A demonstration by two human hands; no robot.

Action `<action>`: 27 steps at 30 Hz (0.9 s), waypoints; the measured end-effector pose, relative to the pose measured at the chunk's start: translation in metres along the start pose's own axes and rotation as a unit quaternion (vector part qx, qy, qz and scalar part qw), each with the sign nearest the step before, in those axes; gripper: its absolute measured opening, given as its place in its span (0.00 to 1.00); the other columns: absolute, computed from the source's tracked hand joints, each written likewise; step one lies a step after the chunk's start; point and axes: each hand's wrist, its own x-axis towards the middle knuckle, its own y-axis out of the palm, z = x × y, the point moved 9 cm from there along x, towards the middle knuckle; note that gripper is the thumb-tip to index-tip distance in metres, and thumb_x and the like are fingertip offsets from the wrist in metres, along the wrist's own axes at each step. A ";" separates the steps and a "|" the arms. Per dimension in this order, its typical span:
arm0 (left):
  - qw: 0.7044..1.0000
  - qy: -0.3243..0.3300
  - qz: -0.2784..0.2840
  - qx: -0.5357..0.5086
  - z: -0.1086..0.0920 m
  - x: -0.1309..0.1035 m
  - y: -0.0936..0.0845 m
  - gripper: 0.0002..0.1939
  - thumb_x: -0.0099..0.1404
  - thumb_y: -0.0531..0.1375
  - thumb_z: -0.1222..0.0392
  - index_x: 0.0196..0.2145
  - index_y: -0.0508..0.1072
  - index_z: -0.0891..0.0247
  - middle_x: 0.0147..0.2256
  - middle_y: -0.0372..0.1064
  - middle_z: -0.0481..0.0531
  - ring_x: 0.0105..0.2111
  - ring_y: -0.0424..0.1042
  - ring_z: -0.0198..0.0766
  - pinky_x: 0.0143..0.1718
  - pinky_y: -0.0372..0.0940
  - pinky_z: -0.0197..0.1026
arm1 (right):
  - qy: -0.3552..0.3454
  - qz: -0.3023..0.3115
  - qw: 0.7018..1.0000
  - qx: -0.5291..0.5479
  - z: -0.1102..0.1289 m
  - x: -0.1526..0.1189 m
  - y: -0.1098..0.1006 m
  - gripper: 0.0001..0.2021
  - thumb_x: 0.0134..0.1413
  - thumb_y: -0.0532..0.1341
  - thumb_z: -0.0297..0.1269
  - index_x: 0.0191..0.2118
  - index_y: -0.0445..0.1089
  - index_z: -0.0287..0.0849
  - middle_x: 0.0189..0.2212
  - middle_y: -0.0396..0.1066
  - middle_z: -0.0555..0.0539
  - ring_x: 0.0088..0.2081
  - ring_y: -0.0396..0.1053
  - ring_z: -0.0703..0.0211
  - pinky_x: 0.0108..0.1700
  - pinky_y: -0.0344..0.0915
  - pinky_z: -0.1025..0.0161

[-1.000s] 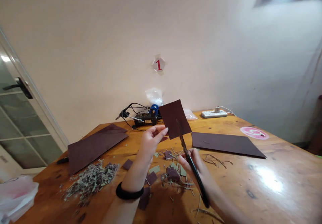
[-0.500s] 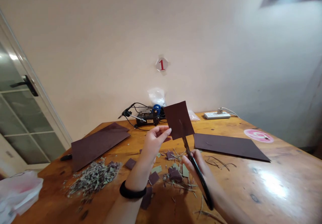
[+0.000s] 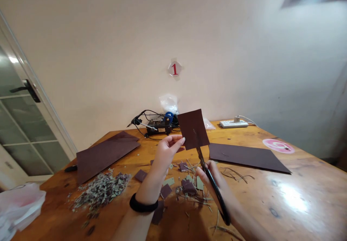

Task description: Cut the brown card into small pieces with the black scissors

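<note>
My left hand [image 3: 171,147] pinches the lower left edge of a dark maroon rectangular sheet [image 3: 191,127], held up above the middle of the table. In my right hand [image 3: 213,177] is a pair of scissors with black handles [image 3: 217,192], its blades pointing up. The blades overlap the lower edge of the sheet, and one blade tip shows in front of its face. Small maroon and green pieces [image 3: 189,186] and thin strips lie on the table below my hands.
Larger maroon sheets lie at the left [image 3: 108,156] and right [image 3: 246,156]. A pile of shreds [image 3: 104,192] sits left of my forearm. Behind are a black device with cables [image 3: 158,125] and a power strip [image 3: 233,124]. A plastic bag [image 3: 21,205] is at the left edge.
The top of the held sheet has shifted very slightly to the right. Both hands keep nearly the same place and the same hold.
</note>
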 end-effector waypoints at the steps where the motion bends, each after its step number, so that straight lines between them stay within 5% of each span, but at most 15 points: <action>1: 1.000 -0.001 -0.001 0.002 0.000 0.000 0.000 0.11 0.45 0.71 0.60 0.26 0.76 0.65 0.25 0.72 0.47 0.26 0.71 0.31 0.31 0.70 0.33 | -0.003 0.002 1.000 0.001 0.000 0.000 0.001 0.16 0.55 0.56 0.55 0.33 0.55 0.47 0.27 0.58 0.54 0.32 0.61 0.58 0.34 0.59 0.64; 13: 1.000 0.000 0.022 0.006 0.006 0.005 -0.002 0.15 0.45 0.71 0.55 0.29 0.76 0.65 0.28 0.75 0.50 0.27 0.73 0.33 0.31 0.70 0.34 | 0.005 -0.003 1.000 0.022 0.003 -0.003 0.002 0.18 0.53 0.58 0.54 0.41 0.59 0.46 0.29 0.66 0.51 0.33 0.65 0.55 0.34 0.62 0.62; 27: 1.000 0.019 0.011 0.020 -0.007 -0.003 0.005 0.13 0.45 0.71 0.56 0.28 0.76 0.65 0.25 0.73 0.48 0.26 0.71 0.32 0.31 0.70 0.33 | 0.026 -0.013 1.000 0.010 0.007 -0.003 0.000 0.19 0.53 0.56 0.58 0.36 0.57 0.47 0.30 0.66 0.51 0.35 0.65 0.55 0.34 0.60 0.63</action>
